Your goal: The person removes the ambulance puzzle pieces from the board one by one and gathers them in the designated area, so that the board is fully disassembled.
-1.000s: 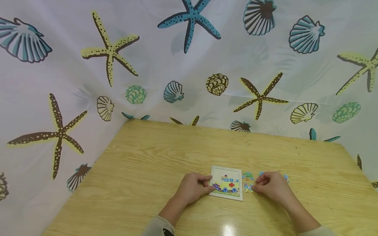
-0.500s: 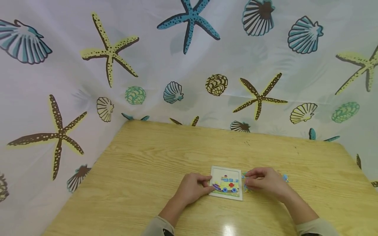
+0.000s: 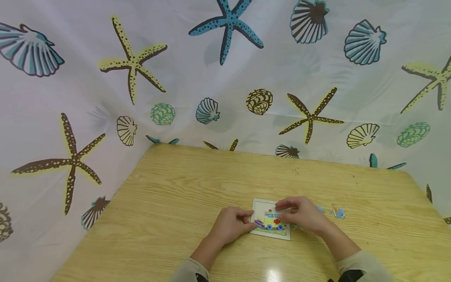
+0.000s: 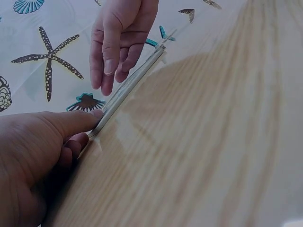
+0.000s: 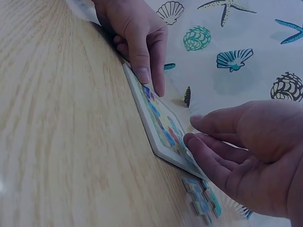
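A square jigsaw puzzle tray (image 3: 262, 206) lies on the table. Its lower part shows a yellow vehicle picture with a red cross and blue wheels; the upper part is plain white. My left hand (image 3: 229, 225) pinches the left edge of the tray between thumb and fingers. Over the tray's right side hovers my right hand (image 3: 303, 216), its thumb and fingers apart and nothing visible between them. In the right wrist view, loose puzzle pieces (image 5: 198, 198) lie beside the tray below the right hand.
More loose puzzle pieces (image 3: 338, 212) in blue and orange lie to the right, behind the right hand. The wood-grain table (image 3: 197, 184) ends at a white cloth (image 3: 229, 78) printed with starfish and shells, which hangs behind and to the left.
My right hand has moved left from the loose pieces to above the tray's right side, uncovering pieces behind it. The left hand and tray have stayed in place.
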Action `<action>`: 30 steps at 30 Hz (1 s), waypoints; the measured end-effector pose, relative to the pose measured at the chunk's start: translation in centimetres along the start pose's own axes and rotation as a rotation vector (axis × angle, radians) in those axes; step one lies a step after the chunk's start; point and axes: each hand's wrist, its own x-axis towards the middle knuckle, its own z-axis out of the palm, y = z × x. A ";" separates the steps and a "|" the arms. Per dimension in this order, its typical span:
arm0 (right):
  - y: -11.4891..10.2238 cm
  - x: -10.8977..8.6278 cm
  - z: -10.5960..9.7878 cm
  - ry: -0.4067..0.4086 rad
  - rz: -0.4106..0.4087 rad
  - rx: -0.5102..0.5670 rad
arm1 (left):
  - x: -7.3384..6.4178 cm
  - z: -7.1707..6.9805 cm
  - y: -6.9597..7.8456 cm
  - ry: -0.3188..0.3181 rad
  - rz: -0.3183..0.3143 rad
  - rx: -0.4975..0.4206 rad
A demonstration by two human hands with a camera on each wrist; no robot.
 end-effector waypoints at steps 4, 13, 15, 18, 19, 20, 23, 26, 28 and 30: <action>0.0 0.6 0.7 -0.021 0.005 0.011 | 0.0 0.0 0.0 0.002 0.011 -0.003; -0.1 1.1 1.6 0.010 0.013 -0.037 | 0.0 0.1 0.1 0.004 0.015 -0.006; -0.1 1.2 1.7 0.040 0.026 -0.052 | 0.0 0.0 0.1 -0.001 0.012 -0.008; -0.1 1.1 1.5 0.072 0.031 -0.083 | 0.0 0.1 0.2 -0.009 0.007 -0.002; -0.1 1.1 1.5 0.082 0.026 -0.100 | 0.0 0.2 0.2 -0.012 0.004 0.004; -0.2 1.0 1.4 0.090 0.022 -0.119 | -0.1 0.2 0.2 -0.013 0.003 0.006; -0.5 0.9 0.9 0.084 0.004 -0.164 | -0.1 0.3 0.3 -0.011 0.002 0.010; -0.7 0.7 0.3 0.061 0.002 -0.191 | -0.1 0.3 0.3 -0.005 0.015 0.010; -0.7 0.5 0.0 0.035 -0.002 -0.197 | -0.1 0.2 0.4 -0.003 0.022 0.017; -0.6 0.3 -0.2 0.017 -0.010 -0.195 | -0.2 0.2 0.4 -0.012 0.030 0.038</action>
